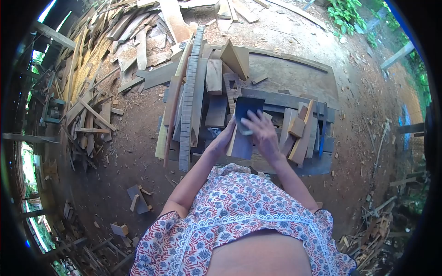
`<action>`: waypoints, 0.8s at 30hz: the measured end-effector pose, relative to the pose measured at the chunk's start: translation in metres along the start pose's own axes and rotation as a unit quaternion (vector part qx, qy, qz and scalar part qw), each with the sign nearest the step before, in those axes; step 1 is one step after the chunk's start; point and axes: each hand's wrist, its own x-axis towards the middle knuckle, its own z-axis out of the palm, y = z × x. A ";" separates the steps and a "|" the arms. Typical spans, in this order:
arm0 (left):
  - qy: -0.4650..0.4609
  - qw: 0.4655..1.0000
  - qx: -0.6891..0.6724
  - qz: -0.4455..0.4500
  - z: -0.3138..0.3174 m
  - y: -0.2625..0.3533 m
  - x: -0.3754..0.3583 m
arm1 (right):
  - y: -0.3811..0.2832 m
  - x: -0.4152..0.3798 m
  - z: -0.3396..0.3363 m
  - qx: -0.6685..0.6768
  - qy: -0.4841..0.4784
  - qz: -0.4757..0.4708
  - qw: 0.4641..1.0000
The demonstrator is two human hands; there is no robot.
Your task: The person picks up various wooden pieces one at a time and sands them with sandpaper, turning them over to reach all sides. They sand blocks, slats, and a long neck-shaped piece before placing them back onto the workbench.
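Note:
In the head view, a wooden block [240, 148] stands at a tilt in front of me over the workbench. My left hand [224, 136] grips it along its left side. A dark, thin sheet that looks like sandpaper [248, 105] covers the block's upper face. From the right, my right hand [261, 130] is on this sheet, its fingers bent over the lower part and pressing it against the wood. The left fingertips are partly hidden behind the block.
Planks and a long ridged strip [191, 99] stand at the bench's left. Wood blocks [214, 76] lie behind my hands, with more pieces [299, 131] and a blue-edged tool [323, 131] at right. Scrap wood [90, 119] is heaped on the ground at left.

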 end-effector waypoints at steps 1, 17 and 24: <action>-0.021 0.998 0.002 -0.059 0.002 0.003 -0.004 | 0.007 0.008 -0.003 -0.013 0.013 0.023 1.000; -0.039 0.979 -0.199 -0.025 0.005 -0.006 -0.003 | 0.002 -0.046 0.006 0.096 0.043 0.039 0.994; -0.019 0.984 -0.146 -0.096 0.030 -0.013 0.017 | 0.051 -0.045 -0.031 0.136 0.161 0.215 0.954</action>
